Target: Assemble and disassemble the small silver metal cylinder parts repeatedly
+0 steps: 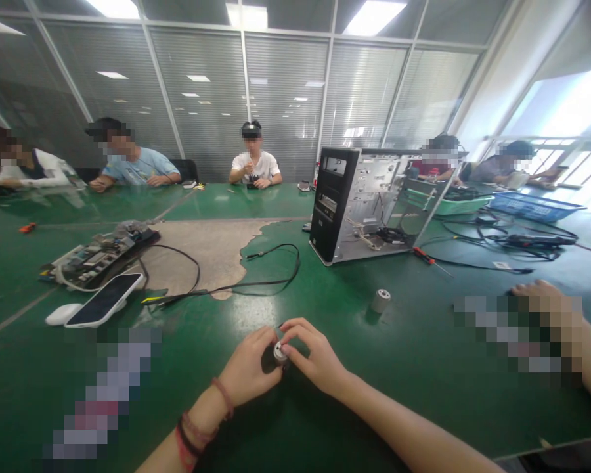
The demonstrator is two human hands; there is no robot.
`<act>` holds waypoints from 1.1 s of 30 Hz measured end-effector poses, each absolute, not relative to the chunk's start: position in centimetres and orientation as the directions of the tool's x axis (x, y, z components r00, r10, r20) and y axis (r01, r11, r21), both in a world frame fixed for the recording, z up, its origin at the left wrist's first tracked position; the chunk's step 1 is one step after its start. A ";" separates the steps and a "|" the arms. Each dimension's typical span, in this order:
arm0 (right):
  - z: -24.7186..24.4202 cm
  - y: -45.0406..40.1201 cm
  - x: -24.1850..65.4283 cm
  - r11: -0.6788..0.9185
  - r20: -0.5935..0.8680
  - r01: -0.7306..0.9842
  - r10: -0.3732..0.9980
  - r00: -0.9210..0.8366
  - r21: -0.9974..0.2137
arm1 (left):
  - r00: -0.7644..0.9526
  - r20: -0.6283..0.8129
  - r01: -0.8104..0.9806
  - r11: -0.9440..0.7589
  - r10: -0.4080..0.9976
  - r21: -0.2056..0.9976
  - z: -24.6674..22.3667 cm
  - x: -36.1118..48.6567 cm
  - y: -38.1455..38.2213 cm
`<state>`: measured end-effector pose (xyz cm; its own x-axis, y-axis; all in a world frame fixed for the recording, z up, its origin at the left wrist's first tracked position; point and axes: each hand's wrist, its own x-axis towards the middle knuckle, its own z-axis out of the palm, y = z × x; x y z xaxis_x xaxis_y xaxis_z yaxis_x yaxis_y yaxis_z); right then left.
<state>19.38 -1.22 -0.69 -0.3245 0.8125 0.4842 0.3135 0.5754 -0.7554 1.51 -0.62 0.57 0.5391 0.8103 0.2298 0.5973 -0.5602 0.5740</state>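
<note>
A small silver metal cylinder (279, 353) with holes in its top face is between my hands, just above or on the green table. My left hand (251, 364) curls round it from the left, thumb at its lower side and fingers at its back. My right hand (311, 353) reaches in from the right, its thumb and index fingertip closed at the cylinder's top edge. Whether the right fingertips pinch a small part is too small to tell. A similar silver cylinder (381, 301) stands upright on the table, to the right and further off.
An open computer case (329, 203) stands beyond, with a red screwdriver (424, 256) beside it. At left lie a phone (106, 301), a circuit board (96, 256) and a black cable (270, 282). Another person's hand (546, 299) rests at right; several people sit opposite.
</note>
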 end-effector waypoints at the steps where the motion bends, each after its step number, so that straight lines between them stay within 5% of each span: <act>1: -0.6 -1.2 19.4 0.575 0.488 0.301 0.812 -0.319 -0.761 | 0.539 0.231 0.595 -0.560 0.810 0.576 0.6 1.5 -0.6; 12: -0.1 -0.1 21.0 0.552 0.506 0.316 0.834 -0.222 -0.772 | 0.542 0.221 0.616 -0.562 0.811 0.552 0.8 1.3 -0.7; 20: -1.7 0.3 23.0 0.502 0.259 0.548 0.849 -0.461 -0.669 | 0.547 0.217 0.633 -0.569 0.808 0.525 1.0 1.2 -0.8; 24: -1.6 0.2 23.3 0.557 0.256 0.588 0.817 -0.517 -0.587 | 0.561 0.214 0.626 -0.579 0.799 0.523 1.1 1.0 -0.7; 33: -1.1 0.1 23.6 0.553 0.306 0.549 0.823 -0.479 -0.627 | 0.576 0.197 0.644 -0.589 0.793 0.489 1.2 1.0 -0.6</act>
